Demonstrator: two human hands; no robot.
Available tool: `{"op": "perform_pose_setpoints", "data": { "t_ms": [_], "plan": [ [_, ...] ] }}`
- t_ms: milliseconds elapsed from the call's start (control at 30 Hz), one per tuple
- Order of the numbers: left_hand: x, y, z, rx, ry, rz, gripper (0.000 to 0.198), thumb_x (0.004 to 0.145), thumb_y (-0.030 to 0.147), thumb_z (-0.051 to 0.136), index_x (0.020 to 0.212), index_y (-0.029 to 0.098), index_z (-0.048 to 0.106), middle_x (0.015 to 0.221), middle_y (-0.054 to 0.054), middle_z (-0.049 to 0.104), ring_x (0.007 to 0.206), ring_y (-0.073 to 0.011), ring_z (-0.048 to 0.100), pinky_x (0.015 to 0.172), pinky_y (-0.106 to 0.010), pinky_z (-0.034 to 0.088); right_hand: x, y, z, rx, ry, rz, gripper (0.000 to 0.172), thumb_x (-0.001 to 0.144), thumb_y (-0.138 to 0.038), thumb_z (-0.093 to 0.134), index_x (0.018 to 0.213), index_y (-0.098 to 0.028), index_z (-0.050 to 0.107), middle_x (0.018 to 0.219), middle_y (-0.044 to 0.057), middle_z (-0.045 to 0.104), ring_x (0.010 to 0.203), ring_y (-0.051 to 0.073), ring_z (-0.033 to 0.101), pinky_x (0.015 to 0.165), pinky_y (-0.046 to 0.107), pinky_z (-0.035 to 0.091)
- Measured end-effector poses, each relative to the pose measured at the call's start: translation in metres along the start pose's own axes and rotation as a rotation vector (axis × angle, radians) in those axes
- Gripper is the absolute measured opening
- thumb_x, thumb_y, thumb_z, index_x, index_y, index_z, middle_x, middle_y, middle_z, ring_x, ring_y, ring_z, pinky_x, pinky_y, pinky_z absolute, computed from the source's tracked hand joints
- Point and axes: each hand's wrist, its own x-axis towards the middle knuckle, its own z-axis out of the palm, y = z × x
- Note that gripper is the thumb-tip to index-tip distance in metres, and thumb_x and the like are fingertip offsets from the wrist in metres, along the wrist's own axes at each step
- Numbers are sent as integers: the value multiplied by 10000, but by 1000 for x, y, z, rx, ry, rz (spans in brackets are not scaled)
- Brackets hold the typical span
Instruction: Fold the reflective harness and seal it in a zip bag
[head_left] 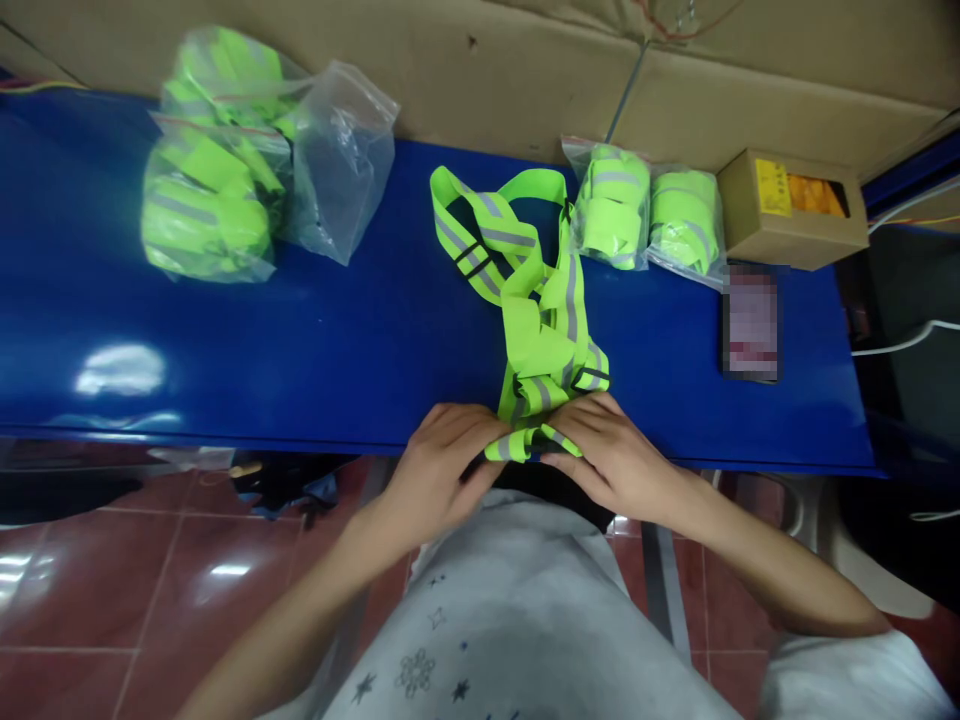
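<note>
In the head view, the left hand point(442, 465) and the right hand point(611, 455) both pinch with closed fingers the near folded end of the green strap vest point(544, 320), which lies on the blue surface point(337, 330) by its front edge; it looks light, soft and floppy, best held at this fold.

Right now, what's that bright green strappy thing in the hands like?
The vest is neon green strapping with grey shiny stripes and black sliders. It lies loose on the blue table, loops spread away, near end bunched at the edge. The left hand and right hand both pinch that end.
</note>
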Motion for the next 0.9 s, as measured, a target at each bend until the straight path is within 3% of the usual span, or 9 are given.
{"op": "perform_pose_setpoints", "data": {
  "t_ms": [200,367,467,600,767,900],
  "plan": [
    [12,0,3,-12,-42,-32,145,1067,216,513,1129,200,644,999,-53,753,862,-220,674,766,-391,510,-1,1,1,-84,24,51,264,1127,-367,497,1038,-176,656,971,75,733,939,229,675,881,379,459],
    [14,5,-1,-49,-37,-143,141,1069,181,553,1163,200,656,1194,-89,678,1072,-215,697,893,-366,593,2,11,2,-23,51,42,301,1133,-424,484,1099,-169,639,974,81,724,922,223,676,832,361,508],
    [13,13,1,-105,33,-248,127,1056,187,614,1161,207,683,1266,-80,652,1152,-204,693,999,-374,612,6,19,2,86,48,30,319,1132,-439,484,1160,-154,625,1012,93,732,939,213,698,813,337,550],
    [4,21,4,-281,79,-407,296,1037,275,688,1332,271,670,1389,-73,631,1205,-206,707,924,-332,670,9,24,-1,144,17,29,296,1126,-434,502,1169,-168,623,1014,96,736,936,223,703,822,365,578],
    [-8,19,4,-156,135,-400,401,996,274,756,1384,316,667,1350,-44,713,1247,-231,700,1091,-427,612,9,24,-2,169,0,16,261,1123,-421,513,1149,-182,612,995,93,729,925,228,697,818,374,576],
    [-4,17,9,-153,157,-393,412,998,234,750,1392,316,663,1309,-29,738,1150,-195,738,1042,-376,636,11,26,-1,159,9,-8,230,1127,-384,504,1134,-177,604,973,91,716,904,223,679,807,373,563]
  ]
}}
